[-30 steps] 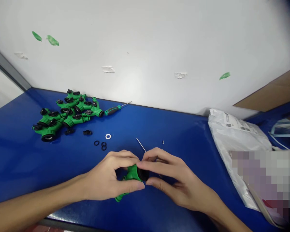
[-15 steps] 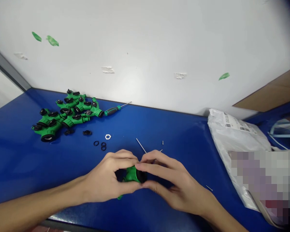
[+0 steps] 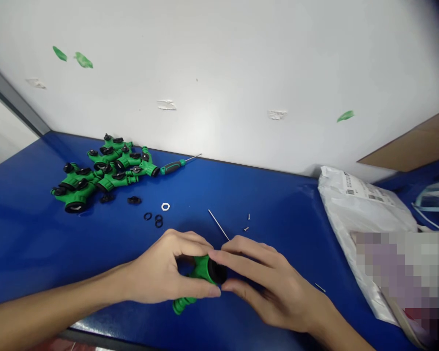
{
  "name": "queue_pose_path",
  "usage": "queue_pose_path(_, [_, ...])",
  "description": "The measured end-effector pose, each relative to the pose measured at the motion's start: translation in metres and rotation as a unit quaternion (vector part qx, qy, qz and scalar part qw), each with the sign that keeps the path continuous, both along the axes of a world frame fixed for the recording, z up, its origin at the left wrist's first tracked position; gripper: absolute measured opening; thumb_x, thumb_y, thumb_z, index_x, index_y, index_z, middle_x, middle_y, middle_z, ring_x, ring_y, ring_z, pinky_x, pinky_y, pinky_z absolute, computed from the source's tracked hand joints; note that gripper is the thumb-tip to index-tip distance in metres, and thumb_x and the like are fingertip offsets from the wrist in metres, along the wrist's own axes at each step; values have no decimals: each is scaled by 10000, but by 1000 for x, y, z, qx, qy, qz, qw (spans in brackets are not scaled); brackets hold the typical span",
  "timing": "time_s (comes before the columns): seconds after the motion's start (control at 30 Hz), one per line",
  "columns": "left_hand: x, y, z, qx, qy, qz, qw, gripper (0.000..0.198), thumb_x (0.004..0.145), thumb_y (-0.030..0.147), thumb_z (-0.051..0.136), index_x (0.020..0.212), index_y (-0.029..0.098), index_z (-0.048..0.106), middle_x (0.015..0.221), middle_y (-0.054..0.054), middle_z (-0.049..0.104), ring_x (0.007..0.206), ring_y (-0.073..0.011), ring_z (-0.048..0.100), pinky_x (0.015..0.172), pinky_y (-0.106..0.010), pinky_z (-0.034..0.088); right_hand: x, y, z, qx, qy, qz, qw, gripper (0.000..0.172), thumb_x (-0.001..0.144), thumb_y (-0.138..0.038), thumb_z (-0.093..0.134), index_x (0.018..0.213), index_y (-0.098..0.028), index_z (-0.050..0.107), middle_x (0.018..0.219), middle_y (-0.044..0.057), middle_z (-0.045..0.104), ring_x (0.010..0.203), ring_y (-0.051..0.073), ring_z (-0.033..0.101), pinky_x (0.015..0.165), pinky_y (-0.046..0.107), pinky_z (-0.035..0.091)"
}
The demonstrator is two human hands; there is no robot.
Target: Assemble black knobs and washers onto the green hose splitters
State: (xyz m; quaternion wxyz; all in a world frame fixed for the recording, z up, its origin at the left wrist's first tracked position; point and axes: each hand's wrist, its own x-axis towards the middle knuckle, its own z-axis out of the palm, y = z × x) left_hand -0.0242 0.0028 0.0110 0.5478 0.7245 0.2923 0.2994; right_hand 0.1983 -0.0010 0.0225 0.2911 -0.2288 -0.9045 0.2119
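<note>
My left hand (image 3: 159, 270) is closed around a green hose splitter (image 3: 202, 268), thumb along the near side. One threaded outlet of the splitter sticks out below the palm. The black collar (image 3: 217, 274) at its wide end faces right. There, the fingers and thumb of my right hand (image 3: 278, 282) pinch about the collar's rim; whether a small part is between them is hidden. Just beyond my right fingers lies a thin metal rod (image 3: 218, 224), its near end covered by the hand. Two small screws (image 3: 249, 217) rest on the blue table (image 3: 278, 200) past it.
Several green splitters (image 3: 76, 197) with black valve knobs are grouped at the far left. Beside them lies a screwdriver (image 3: 172, 167). Loose black knobs (image 3: 134, 200), black rings (image 3: 158, 221) and a white ring (image 3: 166, 206) sit nearer. A white plastic bag (image 3: 366, 209) occupies the right side.
The splitter has tilted slightly, showing more of its lower outlet and collar opening. My right thumb has eased away a little from my left thumb. The view has shifted slightly.
</note>
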Motion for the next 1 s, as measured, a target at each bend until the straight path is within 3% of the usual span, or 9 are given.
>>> queue_pose_path(0.13, [-1, 1, 2, -10, -22, -35, 999, 114, 757, 208, 794, 833, 129, 761, 819, -48, 686, 786, -180, 631, 765, -305, 522, -3, -4, 6, -2, -20, 4, 1000, 280, 1027, -260, 460, 1275, -180, 561, 873, 68, 669, 779, 175, 648, 646, 297, 545])
queue_pose_path(0.33, [2, -1, -4, 106, 3, 8, 994, 164, 834, 248, 733, 946, 128, 740, 727, -23, 620, 741, -174, 571, 843, -369, 506, -6, -8, -6, 2, 2, -36, 999, 204, 1026, -267, 454, 1156, -144, 553, 894, 91, 688, 797, 187, 664, 691, 297, 576])
queue_pose_path(0.57, [-1, -2, 1, 55, 53, 15, 997, 99, 759, 197, 755, 834, 147, 712, 798, -23, 621, 701, -151, 570, 655, -272, 484, -6, -6, -9, 43, 22, -46, 998, 269, 1005, -219, 493, 1250, -112, 519, 926, 110, 692, 793, 187, 656, 679, 296, 582])
queue_pose_path(0.77, [3, -6, 0, 90, 25, 38, 995, 27, 832, 159, 674, 815, 142, 661, 711, -5, 570, 698, -156, 545, 709, -302, 470, -11, -12, -11, 57, 13, -75, 995, 265, 1001, -212, 475, 1248, -120, 496, 950, 126, 693, 804, 208, 671, 662, 315, 592])
queue_pose_path(1.0, [6, -9, 0, 106, 27, 83, 991, 73, 846, 177, 655, 799, 122, 652, 672, 9, 509, 664, -144, 471, 663, -299, 429, -15, -13, -17, 34, 50, -104, 993, 287, 986, -180, 505, 1270, -141, 503, 890, 92, 676, 765, 189, 646, 638, 307, 586])
